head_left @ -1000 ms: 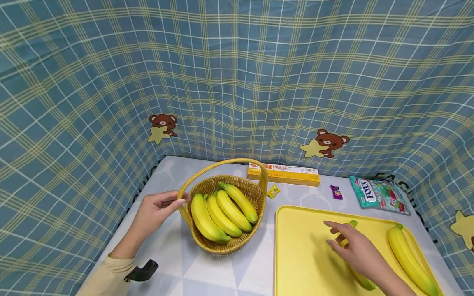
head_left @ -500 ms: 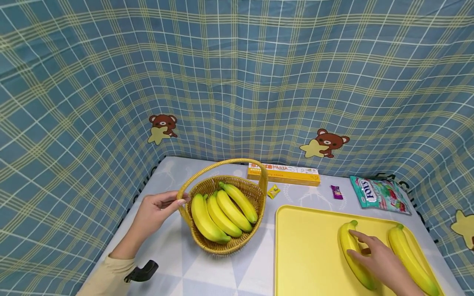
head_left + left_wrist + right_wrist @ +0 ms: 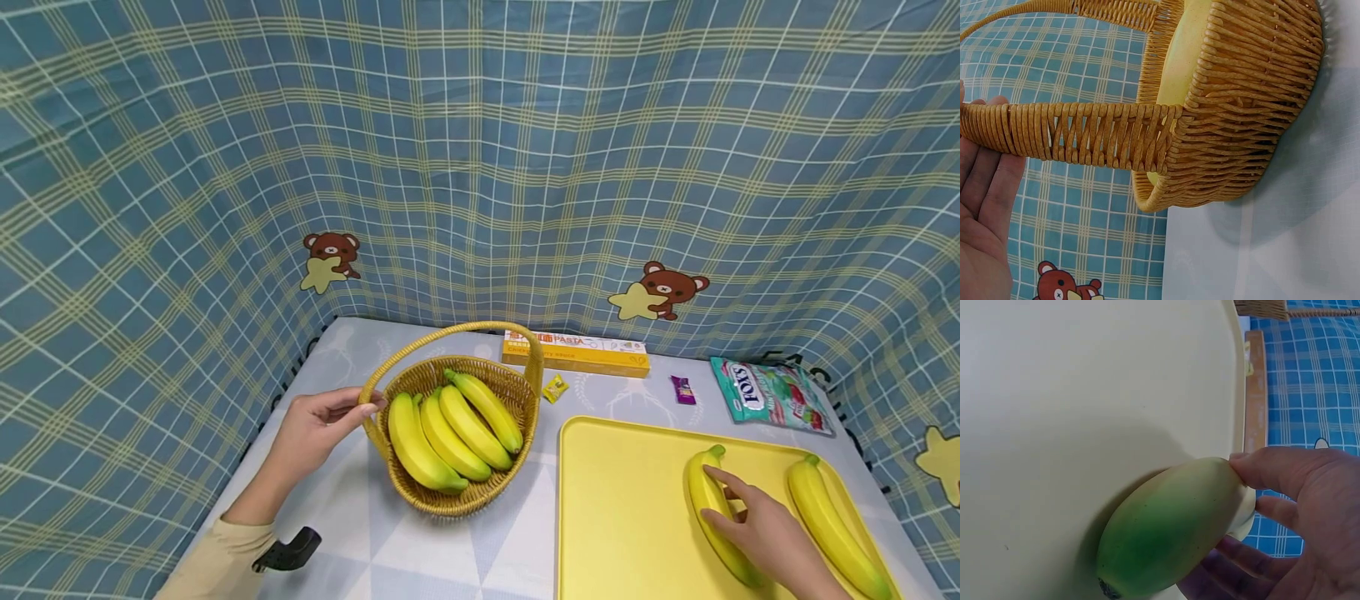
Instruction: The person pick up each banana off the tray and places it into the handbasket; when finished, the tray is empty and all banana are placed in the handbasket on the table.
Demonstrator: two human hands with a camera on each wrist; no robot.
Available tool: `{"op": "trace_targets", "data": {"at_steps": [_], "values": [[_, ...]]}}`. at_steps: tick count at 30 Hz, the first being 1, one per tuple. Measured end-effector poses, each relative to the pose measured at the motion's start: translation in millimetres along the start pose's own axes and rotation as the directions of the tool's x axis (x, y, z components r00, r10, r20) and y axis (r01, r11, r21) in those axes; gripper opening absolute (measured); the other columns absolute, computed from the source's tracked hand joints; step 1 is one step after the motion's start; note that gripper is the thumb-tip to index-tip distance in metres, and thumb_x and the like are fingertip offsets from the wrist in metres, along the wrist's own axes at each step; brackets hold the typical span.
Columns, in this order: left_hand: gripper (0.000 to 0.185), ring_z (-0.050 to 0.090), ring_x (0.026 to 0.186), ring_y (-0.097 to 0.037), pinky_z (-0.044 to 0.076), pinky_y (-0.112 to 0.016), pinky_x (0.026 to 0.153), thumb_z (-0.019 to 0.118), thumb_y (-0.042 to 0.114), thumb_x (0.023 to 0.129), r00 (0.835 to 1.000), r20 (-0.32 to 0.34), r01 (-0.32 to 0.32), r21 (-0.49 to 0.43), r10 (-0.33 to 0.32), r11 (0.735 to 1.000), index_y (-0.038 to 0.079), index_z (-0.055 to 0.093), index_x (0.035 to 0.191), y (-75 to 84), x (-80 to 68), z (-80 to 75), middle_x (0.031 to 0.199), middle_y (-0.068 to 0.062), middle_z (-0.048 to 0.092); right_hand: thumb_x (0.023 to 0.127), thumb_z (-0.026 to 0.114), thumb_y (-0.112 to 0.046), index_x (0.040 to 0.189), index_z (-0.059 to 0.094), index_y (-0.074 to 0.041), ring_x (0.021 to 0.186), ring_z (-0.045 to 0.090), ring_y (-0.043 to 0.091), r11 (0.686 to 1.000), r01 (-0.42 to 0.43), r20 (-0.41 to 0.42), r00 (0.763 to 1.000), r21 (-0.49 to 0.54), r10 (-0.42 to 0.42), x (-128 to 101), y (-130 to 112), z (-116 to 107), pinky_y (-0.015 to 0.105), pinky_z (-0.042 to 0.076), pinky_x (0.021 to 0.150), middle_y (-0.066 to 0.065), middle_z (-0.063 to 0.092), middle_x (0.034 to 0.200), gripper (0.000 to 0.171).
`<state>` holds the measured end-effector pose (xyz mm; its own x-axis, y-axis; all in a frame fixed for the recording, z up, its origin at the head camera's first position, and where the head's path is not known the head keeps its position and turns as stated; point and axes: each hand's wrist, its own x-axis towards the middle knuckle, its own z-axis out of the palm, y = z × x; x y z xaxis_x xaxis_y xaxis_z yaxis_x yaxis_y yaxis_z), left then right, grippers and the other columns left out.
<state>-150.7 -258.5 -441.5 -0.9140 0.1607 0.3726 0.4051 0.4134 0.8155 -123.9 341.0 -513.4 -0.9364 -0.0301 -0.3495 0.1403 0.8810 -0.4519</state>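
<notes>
The right hand (image 3: 1300, 531) grips a banana (image 3: 1169, 528) (green-tipped) lying on the yellow tray (image 3: 1085, 381).

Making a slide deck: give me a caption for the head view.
Left hand holds basket handle; right hand grips banana on yellow tray.

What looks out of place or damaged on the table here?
Nothing stands out. The basket stands upright with bananas inside, steadied by the left hand. Two bananas lie flat on the yellow tray; the right hand grips one banana. Nothing is spilled.
</notes>
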Motion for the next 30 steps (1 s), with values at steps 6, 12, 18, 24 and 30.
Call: {"op": "trace_targets", "data": {"at_steps": [6,12,18,24,30], "values": [[0.016,0.072,0.098,-0.007,0.060,-0.022,0.081,0.069,0.007,0.098,1.000,0.005,-0.009,-0.001,0.009,1.000,0.008,0.078,0.112,0.6,-0.1,0.7,0.105,-0.003,0.077,0.087,0.074,-0.059,0.152,0.043,-0.003,0.085,0.065,0.019,1.000,0.007,-0.004,1.000,0.005,-0.007,-1,-4,-2,0.038,0.056,0.070,0.023,0.062,0.120,0.091],[0.016,0.072,0.099,-0.008,0.060,-0.023,0.082,0.069,0.009,0.098,1.000,0.007,0.005,-0.004,-0.005,1.000,0.010,0.078,0.111,0.8,0.0,0.4,0.105,-0.002,0.077,0.088,0.076,-0.053,0.152,0.045,-0.007,0.083,0.063,0.017,0.999,0.050,-0.016,0.999,0.019,-0.050,-7,-24,-5,0.031,0.052,0.065,0.021,0.062,0.122,0.085],[0.016,0.073,0.098,-0.009,0.060,-0.024,0.082,0.069,0.009,0.098,1.000,0.011,0.004,-0.008,-0.004,1.000,0.010,0.078,0.112,-0.3,0.1,0.5,0.106,-0.002,0.077,0.089,0.078,-0.046,0.152,0.047,-0.013,0.087,0.064,0.017,0.991,0.118,-0.027,0.993,0.059,-0.116,-16,-57,-7,0.028,0.054,0.062,0.017,0.061,0.125,0.078],[0.016,0.073,0.098,-0.009,0.060,-0.024,0.081,0.069,0.009,0.098,1.000,0.010,0.001,-0.006,-0.001,1.000,0.010,0.078,0.112,-0.2,0.3,0.2,0.106,-0.002,0.077,0.090,0.078,-0.042,0.151,0.051,-0.024,0.090,0.063,0.012,0.968,0.235,-0.034,0.972,0.083,-0.233,-21,-94,-8,0.025,0.053,0.062,0.011,0.061,0.135,0.069],[0.016,0.073,0.098,-0.008,0.060,-0.024,0.082,0.069,0.009,0.098,1.000,0.011,0.001,0.000,-0.001,1.000,0.009,0.078,0.112,-0.5,0.5,-0.6,0.106,-0.002,0.077,0.090,0.079,-0.039,0.147,0.055,-0.031,0.090,0.062,0.009,0.924,0.364,-0.023,0.931,0.118,-0.364,-20,-134,-5,0.024,0.053,0.062,0.001,0.062,0.134,0.062]]}}
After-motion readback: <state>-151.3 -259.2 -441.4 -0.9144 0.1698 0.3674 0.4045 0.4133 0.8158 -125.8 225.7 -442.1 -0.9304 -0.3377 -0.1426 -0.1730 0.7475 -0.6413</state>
